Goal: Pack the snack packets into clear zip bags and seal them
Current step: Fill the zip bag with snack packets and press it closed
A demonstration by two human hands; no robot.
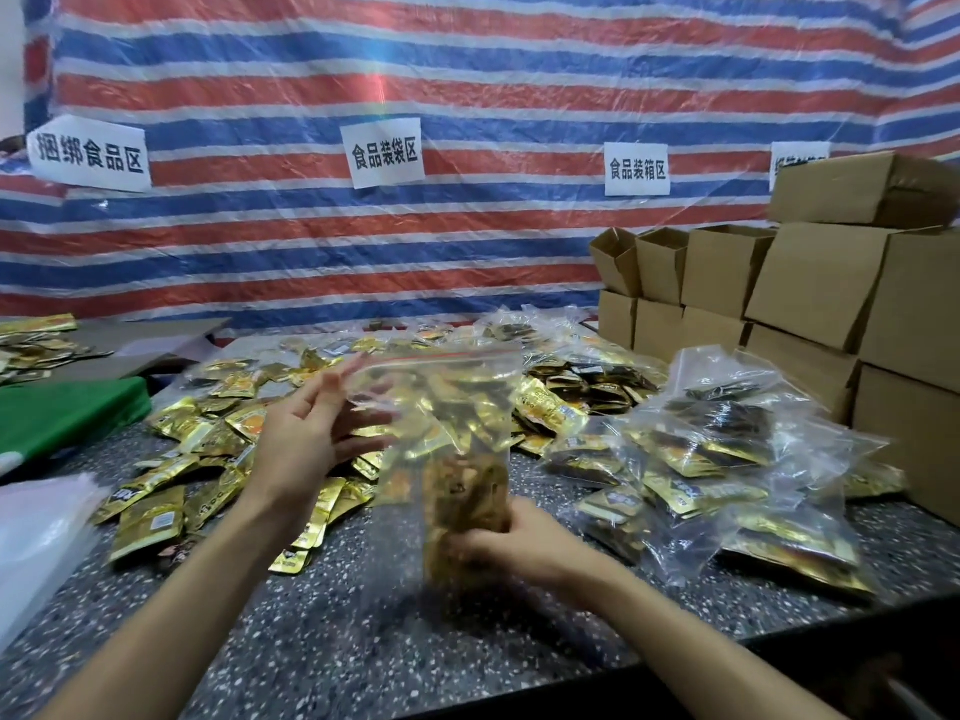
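- A person's right hand (511, 545) closes its fingers round the lower end of a clear zip bag (441, 402), held upright above a speckled table (363, 626). The picture is blurred at the grip.
- Gold snack packets (467, 504) sit bunched inside the bag, right at the grip and just above it. The bag's upper half is see-through, and its red-lined mouth stands at the top, the end farthest from the grip.
- The left hand (301, 439) is up and to the left of the grip, fingers straight and spread, with the fingertips at the bag's left edge below the mouth. It holds nothing, and whether it touches the plastic cannot be told.
- Loose gold packets (208, 433) lie heaped on the table to the left of the grip and beyond it, passing under the left hand.
- Filled bags (701, 459) are piled to the right of the grip, lying on the table.
- Brown cardboard boxes (810, 288) stand stacked farther right, behind the filled bags, some with open tops.
- A green sheet (62, 413) and a pile of pale plastic (36, 527) lie far to the left of the grip, at the table's edge.
- A red, white and blue striped tarp (311, 241) hangs behind everything, with white paper signs (384, 153) in Chinese characters stuck to it.
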